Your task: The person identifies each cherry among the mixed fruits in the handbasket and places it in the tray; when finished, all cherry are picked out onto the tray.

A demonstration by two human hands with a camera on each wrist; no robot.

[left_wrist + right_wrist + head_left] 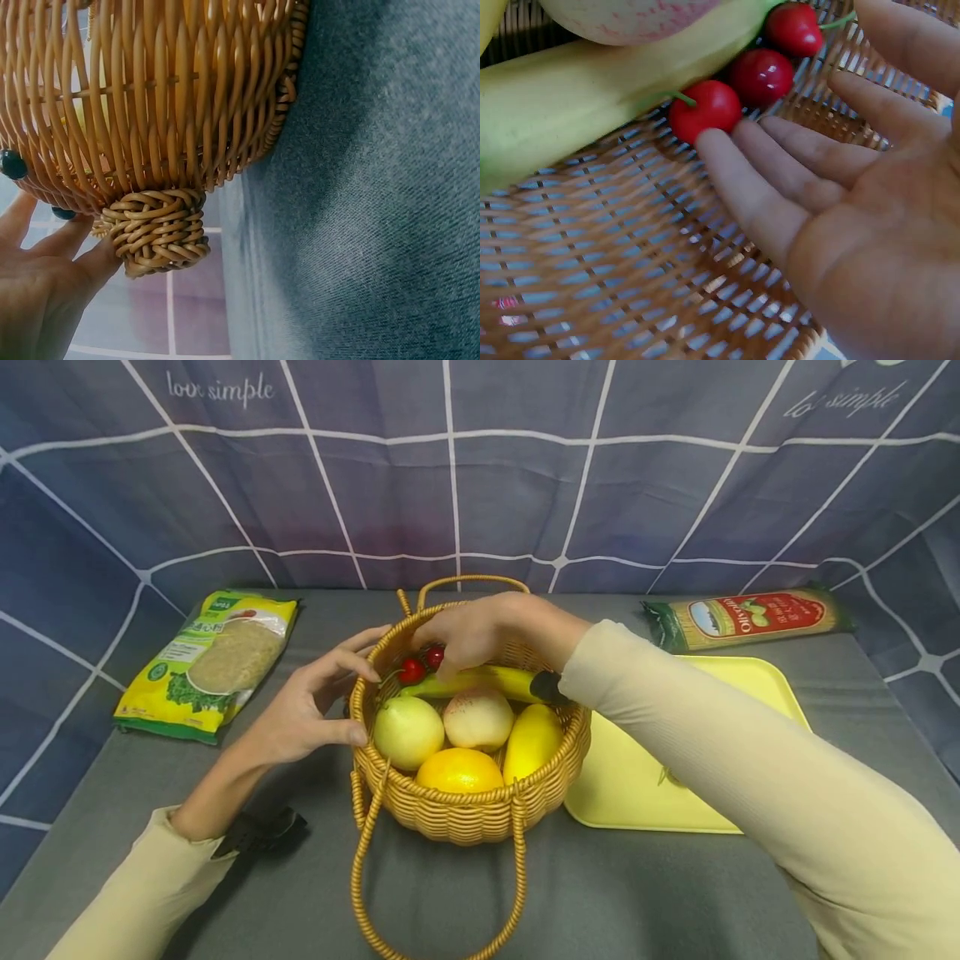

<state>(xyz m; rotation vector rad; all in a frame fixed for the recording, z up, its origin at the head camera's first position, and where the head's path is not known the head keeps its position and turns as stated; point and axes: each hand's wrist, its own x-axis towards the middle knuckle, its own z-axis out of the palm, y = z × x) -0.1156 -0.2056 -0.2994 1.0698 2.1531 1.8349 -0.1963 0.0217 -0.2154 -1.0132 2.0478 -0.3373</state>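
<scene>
A wicker basket (pixel 465 818) of fruit stands in the middle of the table. My left hand (pixel 300 710) touches its left side, thumb and fingers spread along the rim. Inside the basket, my right hand (pixel 480 627) reaches down at the back, fingers extended. In the right wrist view its fingertips touch or nearly touch a red cherry (pixel 703 112); two more cherries, one dark (pixel 761 77) and one bright red (pixel 795 28), lie alongside. In front of them are a banana (pixel 480 680), a peach (pixel 478 718), a green pear (pixel 408 732), an orange-yellow fruit (pixel 460 770) and a yellow mango-like fruit (pixel 534 743).
A yellow tray (pixel 637 777) lies right of the basket, partly under my right sleeve, with a small green stem on it. Behind it is a noodle packet (pixel 750 618). A yellow food bag (pixel 213 664) lies at the left. One basket handle (pixel 360 893) hangs toward the front.
</scene>
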